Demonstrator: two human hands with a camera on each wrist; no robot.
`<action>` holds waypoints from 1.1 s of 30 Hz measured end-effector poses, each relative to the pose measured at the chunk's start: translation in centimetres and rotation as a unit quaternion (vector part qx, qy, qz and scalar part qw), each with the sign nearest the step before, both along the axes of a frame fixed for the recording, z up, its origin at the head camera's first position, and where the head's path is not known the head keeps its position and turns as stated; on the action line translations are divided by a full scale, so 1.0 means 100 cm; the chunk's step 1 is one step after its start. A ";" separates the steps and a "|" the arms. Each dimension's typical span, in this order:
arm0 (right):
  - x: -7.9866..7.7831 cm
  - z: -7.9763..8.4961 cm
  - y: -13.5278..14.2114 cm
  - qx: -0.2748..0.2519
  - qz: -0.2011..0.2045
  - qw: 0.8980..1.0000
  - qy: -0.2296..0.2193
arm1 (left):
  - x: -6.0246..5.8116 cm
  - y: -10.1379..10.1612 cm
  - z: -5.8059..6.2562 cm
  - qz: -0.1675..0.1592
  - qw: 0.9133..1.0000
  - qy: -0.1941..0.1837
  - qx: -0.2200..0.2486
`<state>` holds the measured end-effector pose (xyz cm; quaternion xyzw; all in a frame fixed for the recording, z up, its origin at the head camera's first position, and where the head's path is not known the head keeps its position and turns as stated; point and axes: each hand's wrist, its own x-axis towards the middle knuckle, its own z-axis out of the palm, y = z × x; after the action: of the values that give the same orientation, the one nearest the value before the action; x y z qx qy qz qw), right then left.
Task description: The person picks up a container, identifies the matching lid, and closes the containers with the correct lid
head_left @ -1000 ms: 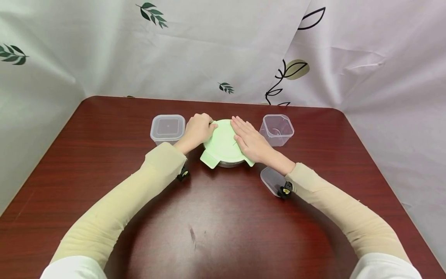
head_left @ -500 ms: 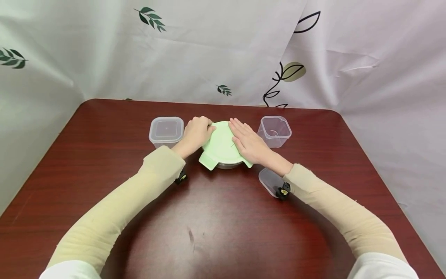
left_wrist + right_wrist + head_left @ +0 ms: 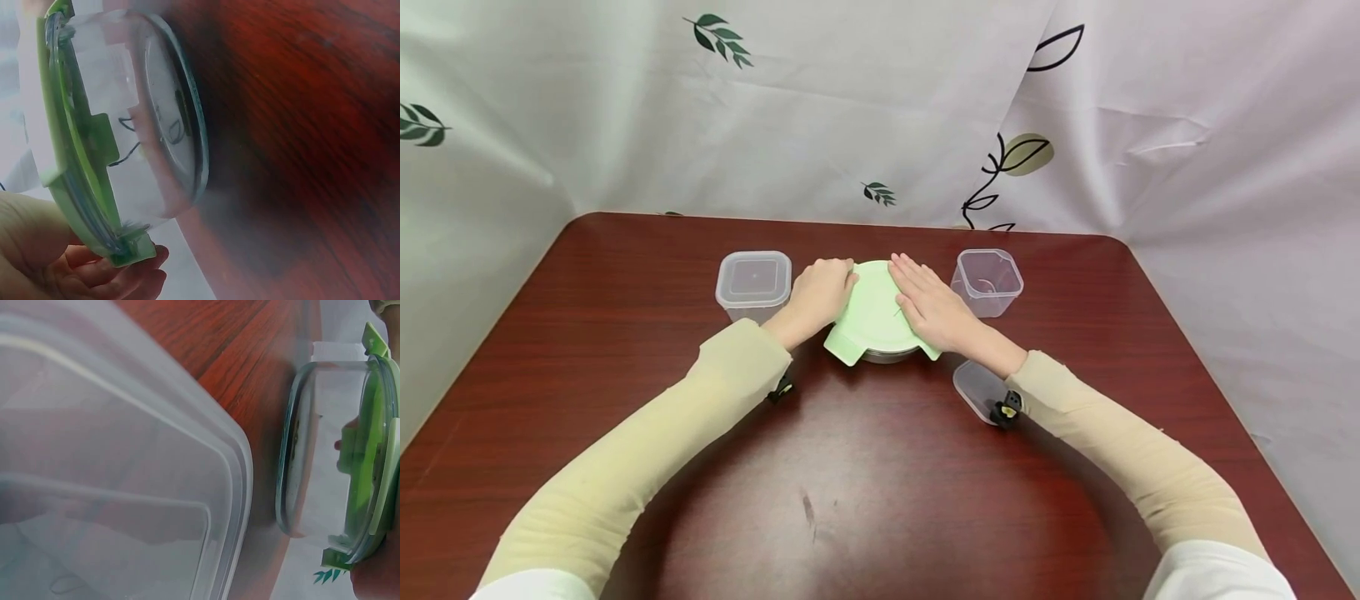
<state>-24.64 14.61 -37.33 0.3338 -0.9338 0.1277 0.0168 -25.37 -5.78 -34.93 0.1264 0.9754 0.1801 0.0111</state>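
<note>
A round glass food container (image 3: 140, 187) stands at the middle of the far half of the table, covered by a light green lid (image 3: 874, 304) with side flaps. My left hand (image 3: 817, 293) grips the lid's left edge; in the left wrist view its fingers (image 3: 134, 284) curl below a green flap (image 3: 134, 249). On the lid's right side lies my right hand (image 3: 934, 310), flat, its fingers straight and together. The front flaps (image 3: 846, 344) slope outward from the rim. From the right wrist, the container's clear wall (image 3: 328, 450) shows below the lid.
Left of the glass container stands a lidded clear plastic box (image 3: 754, 279). An uncovered clear plastic box (image 3: 988, 282) is to its right. A loose translucent lid (image 3: 976, 385) lies on the brown table (image 3: 865, 483) beneath my right wrist. White patterned cloth (image 3: 820, 100) hangs behind.
My left hand and wrist have sunk slightly toward me at the lid's left edge. The right hand stays flat on the lid. The whole head view has drifted a little.
</note>
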 end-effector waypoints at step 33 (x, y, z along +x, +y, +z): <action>0.001 0.002 -0.001 0.016 -0.007 1.000 -0.004 | 0.044 -0.026 -0.010 -0.221 0.965 0.132 0.057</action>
<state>-24.52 14.52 -37.18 0.3273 -0.9380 0.1141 0.0084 -21.02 -8.36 -35.94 0.3616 0.9043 0.2100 -0.0858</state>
